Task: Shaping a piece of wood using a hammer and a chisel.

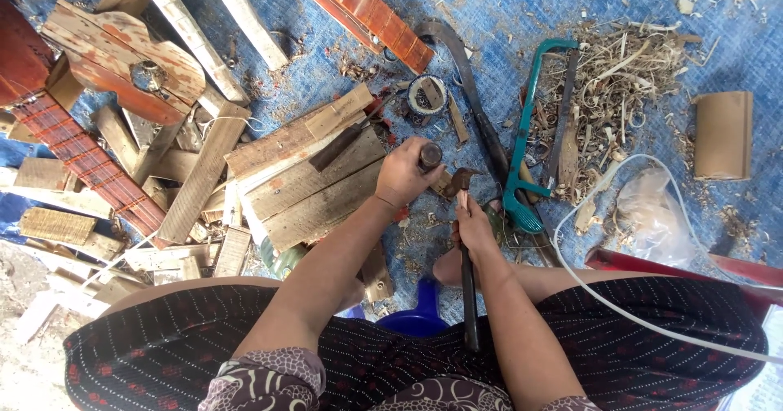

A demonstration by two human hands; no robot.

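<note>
We note the left hand (401, 174) closed around a dark cylindrical handle (430, 156), held upright at the near edge of a stack of worn planks (314, 184). The right hand (475, 227) grips a hammer (465, 240) by its dark shaft, head up, just beside the left hand; we see the head almost touching the handle. Outward right: a curved blade (469, 81), then a teal-framed saw (526, 134) lying on the blue mat (506, 3), and a heap of wood shavings (620, 77). Left: scattered wood offcuts (122, 60). A white tube (620, 305) crosses the right knee.
</note>
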